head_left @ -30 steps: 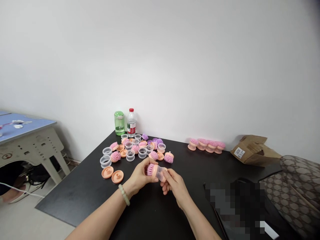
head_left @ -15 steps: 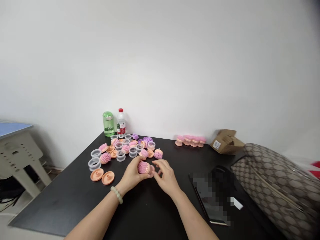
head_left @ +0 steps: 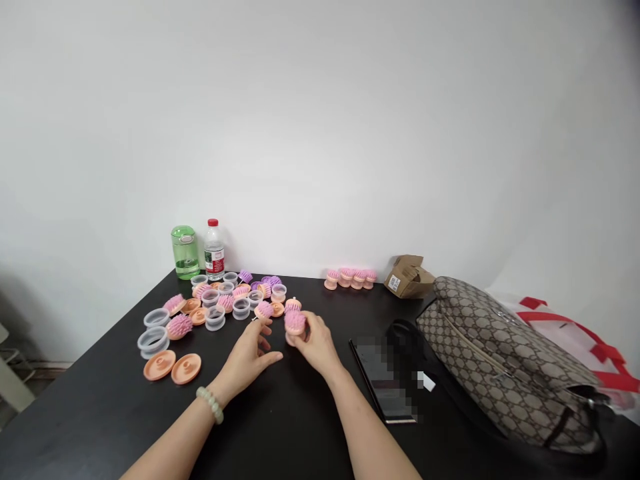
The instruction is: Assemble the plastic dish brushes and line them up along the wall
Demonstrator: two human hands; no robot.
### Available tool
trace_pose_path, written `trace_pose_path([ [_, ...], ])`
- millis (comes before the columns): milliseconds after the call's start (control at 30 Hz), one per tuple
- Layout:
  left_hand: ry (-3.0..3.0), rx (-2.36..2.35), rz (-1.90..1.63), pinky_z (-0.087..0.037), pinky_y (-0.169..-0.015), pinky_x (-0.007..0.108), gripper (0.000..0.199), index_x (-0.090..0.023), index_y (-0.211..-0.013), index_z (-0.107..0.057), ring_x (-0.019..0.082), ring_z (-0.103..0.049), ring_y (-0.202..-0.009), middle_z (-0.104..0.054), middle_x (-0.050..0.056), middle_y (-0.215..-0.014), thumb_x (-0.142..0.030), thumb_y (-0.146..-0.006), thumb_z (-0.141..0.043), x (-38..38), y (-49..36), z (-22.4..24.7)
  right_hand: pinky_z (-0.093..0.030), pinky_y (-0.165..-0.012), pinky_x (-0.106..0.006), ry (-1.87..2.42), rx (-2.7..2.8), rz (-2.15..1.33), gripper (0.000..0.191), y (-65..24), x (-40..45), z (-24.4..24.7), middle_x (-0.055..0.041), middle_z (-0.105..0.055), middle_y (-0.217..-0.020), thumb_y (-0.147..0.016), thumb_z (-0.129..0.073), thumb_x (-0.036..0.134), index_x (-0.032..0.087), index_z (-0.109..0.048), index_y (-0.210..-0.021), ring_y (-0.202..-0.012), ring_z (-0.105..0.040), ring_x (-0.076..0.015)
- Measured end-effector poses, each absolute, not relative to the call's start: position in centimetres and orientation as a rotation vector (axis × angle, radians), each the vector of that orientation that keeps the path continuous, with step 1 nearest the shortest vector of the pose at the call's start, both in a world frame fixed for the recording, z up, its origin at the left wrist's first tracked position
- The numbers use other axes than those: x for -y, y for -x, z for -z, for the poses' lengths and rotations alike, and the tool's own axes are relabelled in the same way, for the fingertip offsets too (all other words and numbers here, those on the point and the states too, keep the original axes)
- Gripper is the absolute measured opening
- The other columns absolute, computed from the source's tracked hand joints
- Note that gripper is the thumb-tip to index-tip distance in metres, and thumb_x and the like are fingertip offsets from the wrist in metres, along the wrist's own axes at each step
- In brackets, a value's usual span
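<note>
My right hand grips a round pink bristle brush by its side, bristles up, over the middle of the black table. The lower part of the brush is partly covered by the fingers. To its left, my left hand is open with nothing in it, thumb apart from the fingers, a beaded bracelet at the wrist. Just beyond my left fingertips lies a pink bristle head. Another bristle head sits behind the held brush. Two peach discs lie at the left.
Clear plastic rings, bristle heads and purple pieces spread over the table's left side. Behind stand a green bottle and a water bottle. Several brushes line the wall near a cardboard box. A tablet and patterned bag are rightward.
My left hand has let go of the brush and moved left, its fingers now spread. My right hand has taken the brush and turned it bristles up. The view has swung right.
</note>
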State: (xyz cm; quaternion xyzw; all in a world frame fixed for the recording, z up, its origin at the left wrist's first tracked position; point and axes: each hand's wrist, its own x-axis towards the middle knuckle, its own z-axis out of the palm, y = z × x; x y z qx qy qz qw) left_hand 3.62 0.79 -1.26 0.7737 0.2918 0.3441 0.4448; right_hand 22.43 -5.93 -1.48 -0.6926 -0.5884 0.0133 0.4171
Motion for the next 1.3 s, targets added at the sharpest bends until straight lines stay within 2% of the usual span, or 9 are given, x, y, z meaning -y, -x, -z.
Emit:
trace_pose_path([
  [100, -1.968, -0.739, -0.842, -0.055, -0.067, 0.032, 0.049, -0.022, -0.119, -0.052, 0.016, -0.062, -0.079, -0.056, 0.006, -0.11, -0.021, -0.073, -0.068, -0.5, -3.5, 1.0, -0.049, -0.086, -0.04, 1.891, 1.257, 0.053, 0.035, -25.0, 5.4, 2.2, -0.0102, -0.067, -0.104, -0.075, -0.065, 0.018, 0.019, -0.061, -0.109, -0.101, -0.061, -0.0303],
  [200, -2.021, -0.724, -0.802, -0.056, -0.069, 0.033, 0.044, -0.023, -0.114, -0.056, 0.017, -0.061, -0.082, -0.054, 0.005, -0.111, -0.018, -0.072, -0.066, 0.0, -3.4, 0.6, -0.047, -0.088, -0.043, 1.998, 1.108, 0.127, 0.038, -26.6, 4.9, 3.2, -0.0152, -0.064, -0.11, -0.077, -0.064, 0.023, 0.017, -0.06, -0.114, -0.107, -0.059, -0.0342],
  [267, -2.045, -0.715, -0.783, -0.056, -0.071, 0.032, 0.042, -0.024, -0.112, -0.058, 0.017, -0.06, -0.083, -0.053, 0.004, -0.111, -0.016, -0.072, -0.066, 0.3, -3.4, 0.3, -0.048, -0.086, -0.041, 2.051, 1.047, 0.151, 0.039, -27.1, 4.4, 3.7, -0.0164, -0.063, -0.111, -0.078, -0.063, 0.026, 0.016, -0.059, -0.116, -0.103, -0.061, -0.0333],
  [400, -2.039, -0.723, -0.747, -0.055, -0.072, 0.032, 0.042, -0.024, -0.111, -0.059, 0.017, -0.06, -0.084, -0.051, 0.003, -0.11, -0.014, -0.071, -0.066, 0.9, -3.5, 0.0, -0.05, -0.079, -0.036, 2.159, 0.994, 0.139, 0.033, -28.3, 2.9, 3.5, -0.0143, -0.066, -0.099, -0.08, -0.066, 0.032, 0.017, -0.063, -0.109, -0.09, -0.066, -0.0305],
  [533, -2.03, -0.725, -0.73, -0.055, -0.074, 0.033, 0.044, -0.024, -0.112, -0.058, 0.017, -0.059, -0.084, -0.05, 0.003, -0.11, -0.013, -0.071, -0.067, 1.1, -3.4, 0.0, -0.05, -0.079, -0.035, 2.269, 0.989, 0.114, 0.032, -30.3, 0.7, 2.3, -0.0145, -0.068, -0.097, -0.082, -0.07, 0.034, 0.014, -0.065, -0.106, -0.093, -0.066, -0.0295],
  [700, -2.031, -0.755, -0.707, -0.053, -0.073, 0.033, 0.048, -0.026, -0.114, -0.056, 0.018, -0.059, -0.083, -0.051, 0.004, -0.113, -0.01, -0.07, -0.064, 1.4, -3.3, -0.4, -0.054, -0.086, -0.041, 2.412, 0.97, 0.081, 0.032, -33.0, -2.0, 1.3, -0.0087, -0.065, -0.114, -0.093, -0.063, 0.038, 0.015, -0.062, -0.115, -0.099, -0.065, -0.0221],
  [800, -2.035, -0.759, -0.716, -0.052, -0.073, 0.033, 0.05, -0.028, -0.114, -0.056, 0.019, -0.058, -0.084, -0.051, 0.004, -0.118, -0.01, -0.069, -0.065, 1.8, -3.2, -0.8, -0.055, -0.089, -0.044, 2.475, 0.962, 0.08, 0.032, -34.2, -3.7, 1.1, -0.0081, -0.063, -0.123, -0.096, -0.06, 0.037, 0.018, -0.06, -0.121, -0.104, -0.064, -0.0222],
  [1100, -2.047, -0.735, -0.738, -0.051, -0.075, 0.032, 0.056, -0.032, -0.116, -0.057, 0.023, -0.058, -0.095, -0.052, 0.004, -0.125, -0.007, -0.067, -0.064, 2.0, -3.3, -0.6, -0.055, -0.089, -0.045, 2.606, 0.844, 0.121, 0.035, -35.5, -7.3, 1.1, -0.0092, -0.06, -0.127, -0.096, -0.06, 0.036, 0.018, -0.058, -0.125, -0.107, -0.063, -0.0235],
  [1300, -2.075, -0.742, -0.741, -0.052, -0.077, 0.032, 0.056, -0.032, -0.116, -0.057, 0.024, -0.059, -0.098, -0.053, 0.005, -0.125, -0.006, -0.066, -0.064, 1.7, -3.3, -0.2, -0.056, -0.088, -0.043, 2.664, 0.832, 0.018, 0.033, -35.8, -8.5, 1.3, -0.0089, -0.061, -0.125, -0.096, -0.061, 0.034, 0.018, -0.059, -0.124, -0.104, -0.064, -0.0224],
])
